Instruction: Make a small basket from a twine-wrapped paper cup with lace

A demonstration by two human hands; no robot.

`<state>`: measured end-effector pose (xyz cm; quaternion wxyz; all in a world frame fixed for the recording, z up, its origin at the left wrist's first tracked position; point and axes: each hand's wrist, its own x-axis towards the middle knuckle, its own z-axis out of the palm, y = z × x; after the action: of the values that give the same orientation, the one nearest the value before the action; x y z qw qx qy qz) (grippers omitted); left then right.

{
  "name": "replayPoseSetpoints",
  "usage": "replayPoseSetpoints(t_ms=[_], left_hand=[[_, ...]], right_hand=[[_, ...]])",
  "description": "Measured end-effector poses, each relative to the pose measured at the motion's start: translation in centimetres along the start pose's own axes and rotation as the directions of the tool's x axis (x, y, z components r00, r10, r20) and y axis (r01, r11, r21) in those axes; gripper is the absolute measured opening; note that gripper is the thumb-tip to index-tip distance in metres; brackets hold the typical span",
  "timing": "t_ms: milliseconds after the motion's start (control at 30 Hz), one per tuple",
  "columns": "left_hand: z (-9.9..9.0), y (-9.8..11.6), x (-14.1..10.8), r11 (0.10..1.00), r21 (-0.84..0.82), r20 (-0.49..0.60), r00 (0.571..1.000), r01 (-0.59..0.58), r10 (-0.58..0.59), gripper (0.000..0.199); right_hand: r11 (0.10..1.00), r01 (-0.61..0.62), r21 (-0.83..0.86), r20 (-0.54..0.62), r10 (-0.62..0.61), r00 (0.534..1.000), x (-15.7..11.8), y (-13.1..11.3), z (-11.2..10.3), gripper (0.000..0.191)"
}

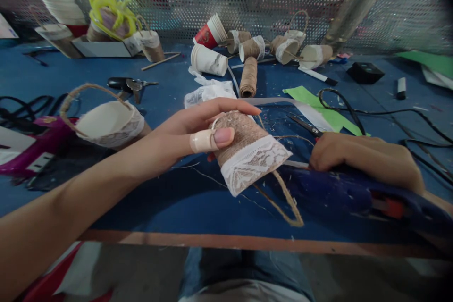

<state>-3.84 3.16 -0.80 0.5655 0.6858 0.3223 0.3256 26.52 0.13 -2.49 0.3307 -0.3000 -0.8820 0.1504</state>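
My left hand (201,127) is closed round a small paper cup wrapped in brown twine (239,132), its thumb bandaged. White lace (256,163) circles the cup's rim, which tilts down to the right, and a twine handle (292,203) hangs below it. To the right, my right hand (354,151) has its fingers curled at the table, over the handle end of dark-bladed scissors (306,125); a bit of red handle shows at the fingertips. A blurred blue tool, like a glue gun (339,193), lies just in front of that hand.
At left stand a finished lace-rimmed cup (106,122) and a purple heat tool (46,144). Behind are a twine roll (248,78), stacked white cups (208,60), several twine-wrapped cups and a black-handled tool (130,86). Green paper (318,108) and a black cable (382,112) lie right.
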Motion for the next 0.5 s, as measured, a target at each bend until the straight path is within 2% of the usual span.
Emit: replayPoseSetpoints(t_ms=[167,300,500], left_hand=[[0.32,0.04,-0.08,1.000,0.005,-0.024,1.000,-0.011,0.011,0.036],[0.23,-0.01,0.02,1.000,-0.001,-0.020,1.000,-0.006,0.006,0.037],[0.09,-0.03,0.01,1.000,0.002,-0.007,1.000,-0.005,0.005,0.037]], right_hand=[[1.000,-0.020,-0.012,0.034,0.020,0.999,-0.21,0.20,0.01,0.025],[1.000,-0.021,0.010,0.008,0.021,1.000,-0.17,-0.05,0.12,0.020],[1.000,-0.001,-0.023,-0.003,0.001,1.000,-0.21,0.02,0.23,0.023]])
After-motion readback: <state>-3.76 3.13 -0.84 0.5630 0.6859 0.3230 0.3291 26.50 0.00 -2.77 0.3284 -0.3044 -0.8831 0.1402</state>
